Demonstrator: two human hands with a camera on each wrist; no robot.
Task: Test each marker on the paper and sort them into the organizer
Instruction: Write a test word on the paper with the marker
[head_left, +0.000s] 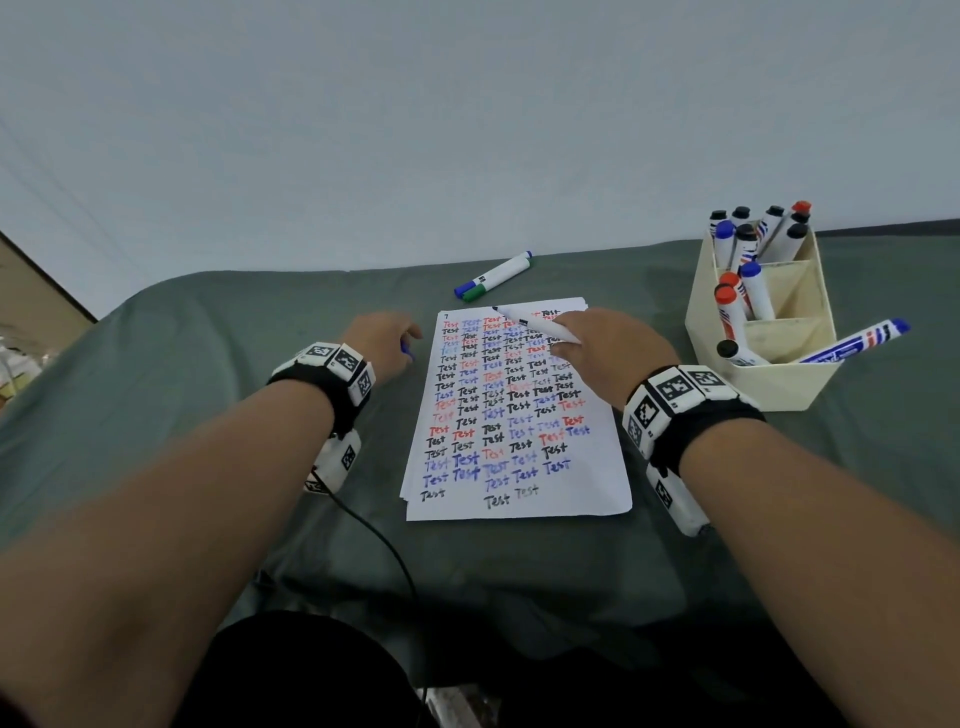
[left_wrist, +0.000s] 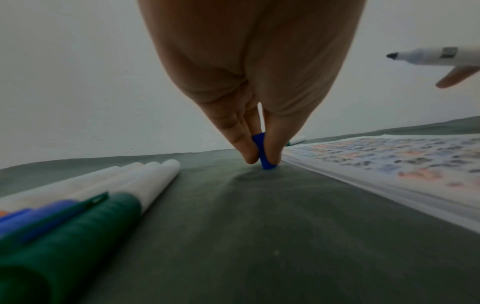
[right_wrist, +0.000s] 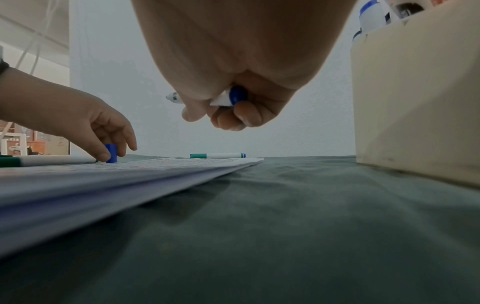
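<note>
Roughly a dozen markers already stand in the organizer (head_left: 810, 358) at right; two capped ones (head_left: 493, 276) lie beyond the paper (head_left: 519, 467), more beside the left wrist (left_wrist: 78, 197). Paper nearly full of "Test" rows. Right hand (head_left: 608, 348) curled round an uncapped marker (head_left: 535, 326), tip just above the sheet's top edge. Left hand (head_left: 384, 343) pinches the blue cap (left_wrist: 263, 153) against the tabletop (head_left: 208, 415). Judgement: well along; this marker's stroke, recapping, sorting, and the loose ones remain.
</note>
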